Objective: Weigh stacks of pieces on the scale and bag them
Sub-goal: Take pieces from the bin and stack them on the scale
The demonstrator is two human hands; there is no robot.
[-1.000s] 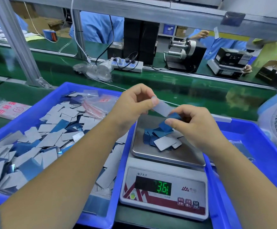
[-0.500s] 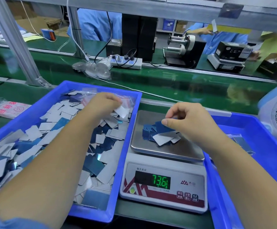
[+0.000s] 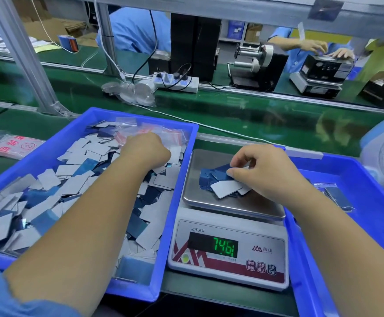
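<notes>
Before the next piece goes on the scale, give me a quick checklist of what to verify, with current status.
1. Pile of pieces sits fully on the scale pan: ok.
2. Right hand off the pile so the reading is true: not ok, fingers touch it.
3. Display lit and readable: ok, digits 7461; decimal point cannot tell.
4. Left hand has a piece from the left bin: cannot tell.
5. Target weight reached: cannot tell.

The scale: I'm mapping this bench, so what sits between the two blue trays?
In the head view, the scale fills the gap between the left blue tray and right blue tray, with a small pile of pieces on its pan.
</notes>
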